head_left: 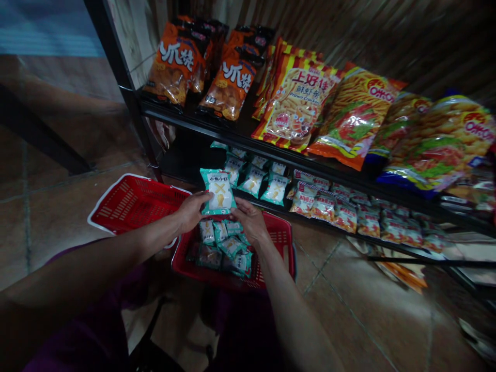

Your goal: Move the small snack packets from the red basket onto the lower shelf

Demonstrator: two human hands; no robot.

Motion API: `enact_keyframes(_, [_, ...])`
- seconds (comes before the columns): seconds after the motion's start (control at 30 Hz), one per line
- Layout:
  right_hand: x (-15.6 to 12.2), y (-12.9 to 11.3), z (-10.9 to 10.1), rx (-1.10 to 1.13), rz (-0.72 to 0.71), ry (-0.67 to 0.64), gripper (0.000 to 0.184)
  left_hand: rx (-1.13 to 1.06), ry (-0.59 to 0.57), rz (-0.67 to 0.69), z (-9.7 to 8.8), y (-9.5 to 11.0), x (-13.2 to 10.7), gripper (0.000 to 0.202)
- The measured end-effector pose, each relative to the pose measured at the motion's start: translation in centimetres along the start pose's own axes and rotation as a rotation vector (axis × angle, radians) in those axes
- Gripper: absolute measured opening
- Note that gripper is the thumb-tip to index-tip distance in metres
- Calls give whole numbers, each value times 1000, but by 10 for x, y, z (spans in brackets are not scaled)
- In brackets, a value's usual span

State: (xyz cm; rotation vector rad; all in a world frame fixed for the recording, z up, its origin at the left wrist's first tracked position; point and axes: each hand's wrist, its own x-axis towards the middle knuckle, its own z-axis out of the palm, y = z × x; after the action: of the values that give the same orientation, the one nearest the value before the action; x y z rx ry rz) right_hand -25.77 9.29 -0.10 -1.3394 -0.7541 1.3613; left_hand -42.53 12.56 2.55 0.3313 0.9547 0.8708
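Both hands hold one small teal-and-white snack packet (218, 191) upright above a red plastic basket (279, 238). My left hand (192, 211) grips its left edge and my right hand (250, 219) grips its lower right corner. Several more teal packets (227, 245) lie in the basket beneath. Matching teal packets (253, 178) stand in rows on the lower shelf just behind.
A second red basket (129, 202) sits on the tiled floor to the left. A black metal rack (232, 135) holds large orange and striped snack bags (298, 103) on top and small red-and-white packets (341, 212) below. Brown tiled floor (368, 310) spreads at right.
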Motion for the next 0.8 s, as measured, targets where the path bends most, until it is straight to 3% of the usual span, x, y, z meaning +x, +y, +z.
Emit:
enact_keyframes(0.17, [-3,-4,4,72,12,8,40,-27,47,-9,0,-3,1,19])
enact_keyframes(0.53, [-15,-2,24,251,224,47,29,-64,117,-56,-1,-7,1,16])
enact_keyframes(0.63, [-16,-5,24,339,273,4,27,-105,113,-82,-1,-6,2,24])
enact_keyframes(0.8, [-17,-9,24,366,268,41,27,-129,73,-84,3,-3,-1,21])
